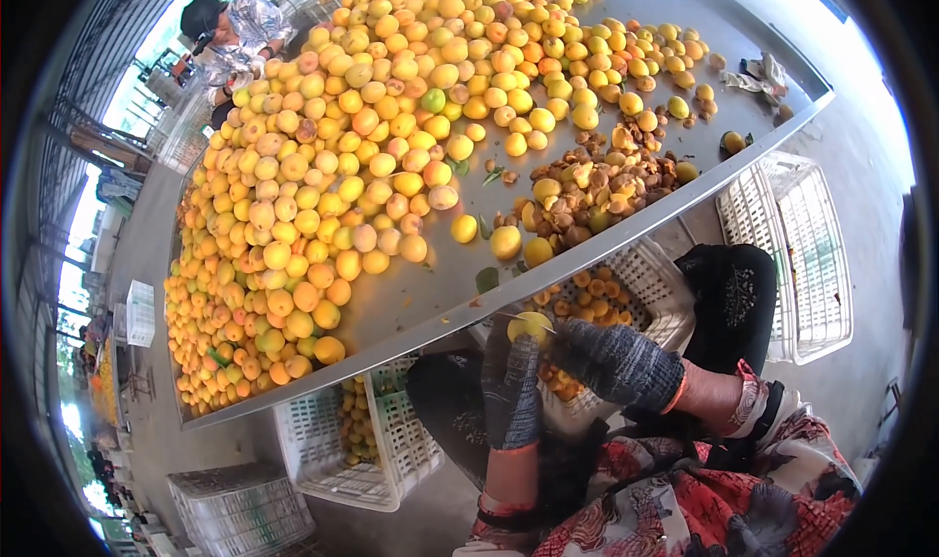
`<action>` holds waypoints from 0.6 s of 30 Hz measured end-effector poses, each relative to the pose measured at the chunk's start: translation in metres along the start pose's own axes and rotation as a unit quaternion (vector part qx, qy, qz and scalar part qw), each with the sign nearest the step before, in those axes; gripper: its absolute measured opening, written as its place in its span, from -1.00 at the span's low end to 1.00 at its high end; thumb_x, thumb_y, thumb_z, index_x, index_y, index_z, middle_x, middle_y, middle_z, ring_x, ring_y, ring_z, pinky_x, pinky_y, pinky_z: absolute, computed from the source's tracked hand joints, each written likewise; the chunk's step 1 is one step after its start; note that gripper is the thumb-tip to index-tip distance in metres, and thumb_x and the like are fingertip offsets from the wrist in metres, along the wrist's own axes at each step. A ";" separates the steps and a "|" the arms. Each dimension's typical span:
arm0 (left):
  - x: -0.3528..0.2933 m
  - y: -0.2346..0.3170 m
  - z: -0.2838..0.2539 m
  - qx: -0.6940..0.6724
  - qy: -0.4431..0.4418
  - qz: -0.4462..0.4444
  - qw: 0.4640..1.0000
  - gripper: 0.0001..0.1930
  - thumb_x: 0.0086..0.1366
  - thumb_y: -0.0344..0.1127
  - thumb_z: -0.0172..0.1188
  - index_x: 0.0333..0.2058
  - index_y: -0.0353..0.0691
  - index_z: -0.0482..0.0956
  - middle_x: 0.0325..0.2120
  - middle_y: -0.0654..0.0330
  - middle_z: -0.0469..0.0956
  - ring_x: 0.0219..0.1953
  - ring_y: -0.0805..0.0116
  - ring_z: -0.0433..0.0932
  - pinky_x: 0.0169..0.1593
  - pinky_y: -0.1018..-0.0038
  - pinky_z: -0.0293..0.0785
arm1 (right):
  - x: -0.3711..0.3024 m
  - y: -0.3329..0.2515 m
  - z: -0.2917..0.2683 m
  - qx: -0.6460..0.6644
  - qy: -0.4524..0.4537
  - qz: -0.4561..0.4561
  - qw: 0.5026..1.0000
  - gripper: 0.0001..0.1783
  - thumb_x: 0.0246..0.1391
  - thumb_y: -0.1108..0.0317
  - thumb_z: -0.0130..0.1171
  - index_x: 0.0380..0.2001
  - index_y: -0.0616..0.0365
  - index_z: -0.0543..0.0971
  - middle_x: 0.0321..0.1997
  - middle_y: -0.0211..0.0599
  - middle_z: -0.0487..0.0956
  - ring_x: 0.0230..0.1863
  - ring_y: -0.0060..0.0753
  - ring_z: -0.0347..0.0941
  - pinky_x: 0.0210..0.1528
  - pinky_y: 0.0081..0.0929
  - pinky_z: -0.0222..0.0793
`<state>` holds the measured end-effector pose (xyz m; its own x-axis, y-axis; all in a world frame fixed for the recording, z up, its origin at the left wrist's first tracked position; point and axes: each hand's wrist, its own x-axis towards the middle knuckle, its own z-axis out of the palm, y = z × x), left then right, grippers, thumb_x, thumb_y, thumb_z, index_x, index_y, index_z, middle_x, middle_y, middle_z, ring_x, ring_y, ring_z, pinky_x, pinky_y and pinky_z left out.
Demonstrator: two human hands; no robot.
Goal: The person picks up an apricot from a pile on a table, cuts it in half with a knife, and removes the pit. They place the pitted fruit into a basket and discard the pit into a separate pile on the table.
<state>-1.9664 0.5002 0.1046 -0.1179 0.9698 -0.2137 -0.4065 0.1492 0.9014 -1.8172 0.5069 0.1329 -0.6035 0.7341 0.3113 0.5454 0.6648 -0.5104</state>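
Observation:
My left hand (511, 386), in a dark grey knit glove, pinches a yellow apricot (529, 326) just beyond the metal table's near edge. My right hand (618, 363), gloved the same way, is closed right beside the fruit. A thin, pale sliver shows at the apricot, but what my right fingers grip is too small to make out. Under my hands, a white crate (657, 281) between my knees contains apricot pieces (593, 298). On the table lies a heap of brown pits and torn apricot scraps (597, 197).
A large pile of whole apricots (391, 117) covers much of the raised-rim metal table (430, 330). White crates (812, 254) stand at my right, with more crates (337, 449) at my left. A crumpled cloth (765, 76) lies far right. Another person (235, 44) works at the far left.

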 end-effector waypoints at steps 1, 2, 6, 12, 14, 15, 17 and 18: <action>0.000 0.000 -0.001 0.026 -0.008 0.038 0.999 -0.63 0.21 -0.19 -0.01 -0.07 -0.30 0.33 -0.22 0.20 0.41 -0.22 0.46 0.38 -0.19 0.56 0.34 | 0.000 0.002 0.002 -0.051 0.040 -0.070 0.995 -0.53 -0.05 0.41 0.05 -0.04 0.27 0.26 -0.34 -0.04 0.47 -0.35 -0.08 0.46 -0.37 -0.35 0.39; -0.002 0.001 0.004 0.026 -0.008 0.038 0.999 -0.63 0.21 -0.19 -0.01 -0.07 -0.30 0.33 -0.22 0.20 0.41 -0.22 0.46 0.38 -0.19 0.56 0.34 | 0.000 -0.001 0.004 -0.051 0.040 -0.070 0.995 -0.53 -0.05 0.41 0.05 -0.04 0.27 0.26 -0.34 -0.04 0.47 -0.35 -0.08 0.46 -0.37 -0.35 0.39; -0.012 0.010 0.023 0.035 0.052 0.024 0.998 -0.65 0.24 -0.18 -0.09 -0.17 -0.37 0.40 -0.28 0.18 0.46 -0.20 0.49 0.39 -0.12 0.60 0.29 | -0.001 -0.024 0.015 0.071 0.059 0.138 0.986 -0.58 -0.05 0.41 0.05 -0.08 0.27 0.29 -0.39 -0.04 0.48 -0.39 -0.06 0.46 -0.40 -0.33 0.38; -0.010 0.008 0.022 0.069 0.058 0.028 0.996 -0.62 0.27 -0.14 -0.14 -0.17 -0.38 0.40 -0.24 0.15 0.46 -0.20 0.46 0.39 -0.11 0.58 0.29 | 0.002 -0.018 0.012 0.092 0.049 0.128 0.986 -0.57 -0.04 0.44 0.03 -0.06 0.27 0.27 -0.36 -0.04 0.49 -0.37 -0.05 0.46 -0.37 -0.34 0.39; -0.009 0.006 0.021 0.077 0.058 0.037 0.995 -0.60 0.26 -0.12 -0.13 -0.17 -0.38 0.40 -0.25 0.15 0.46 -0.20 0.45 0.40 -0.12 0.58 0.30 | 0.002 -0.020 0.016 0.086 0.056 0.110 0.989 -0.55 -0.03 0.45 0.02 -0.03 0.28 0.25 -0.33 -0.05 0.49 -0.33 -0.08 0.47 -0.32 -0.37 0.39; -0.009 0.000 0.019 0.034 0.032 0.055 0.997 -0.59 0.26 -0.10 -0.12 -0.16 -0.38 0.38 -0.25 0.15 0.46 -0.21 0.44 0.40 -0.13 0.56 0.31 | 0.002 -0.027 0.024 0.164 0.103 0.155 0.969 -0.55 -0.02 0.46 0.01 -0.01 0.28 0.23 -0.28 -0.07 0.48 -0.27 -0.15 0.46 -0.26 -0.42 0.37; -0.008 -0.004 0.016 -0.009 0.006 0.074 0.997 -0.58 0.25 -0.08 -0.11 -0.16 -0.38 0.37 -0.26 0.15 0.46 -0.22 0.43 0.41 -0.14 0.55 0.32 | 0.001 -0.032 0.029 0.239 0.149 0.199 0.939 -0.54 0.00 0.46 -0.01 0.01 0.29 0.22 -0.24 -0.09 0.48 -0.22 -0.22 0.45 -0.20 -0.46 0.35; -0.008 -0.005 0.015 -0.006 0.021 0.086 0.996 -0.59 0.24 -0.09 -0.08 -0.15 -0.37 0.35 -0.27 0.15 0.45 -0.24 0.42 0.41 -0.15 0.54 0.32 | -0.001 -0.033 0.029 0.269 0.127 0.210 0.931 -0.55 0.01 0.47 -0.02 0.01 0.29 0.22 -0.21 -0.10 0.47 -0.18 -0.28 0.44 -0.16 -0.49 0.33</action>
<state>-1.9503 0.4949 0.1076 -0.2247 0.9717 -0.0734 -0.3882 -0.0202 0.9214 -1.8511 0.4807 0.1265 -0.2084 0.9683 0.1374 0.2904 0.1954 -0.9367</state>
